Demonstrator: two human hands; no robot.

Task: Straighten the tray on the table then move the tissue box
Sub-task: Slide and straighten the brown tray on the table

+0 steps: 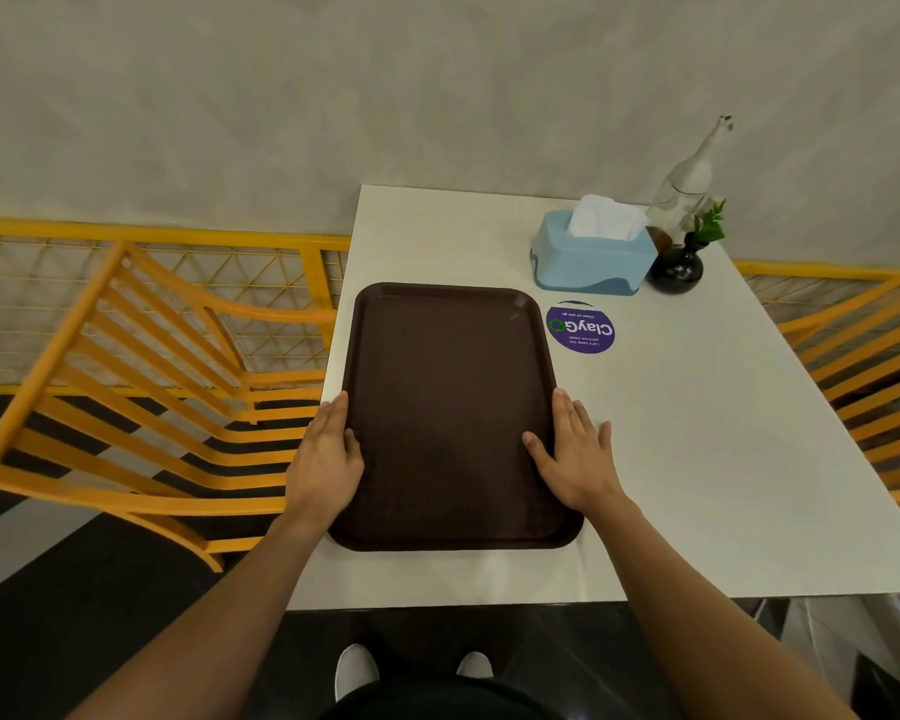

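Note:
A dark brown rectangular tray [448,387] lies flat on the left part of the white table [697,459], its long sides running away from me. My left hand [328,459] presses against the tray's left edge with the thumb over the rim. On the right edge rests my right hand [575,454], thumb on the tray and fingers spread on the table. A light blue tissue box [591,259] with white tissue sticking out stands beyond the tray's far right corner.
A clear glass bottle [689,184] and a small black vase with a green sprig [679,267] stand right of the tissue box. A purple round sticker [581,328] lies beside the tray. Orange chairs [141,387] flank the table; the wall is behind.

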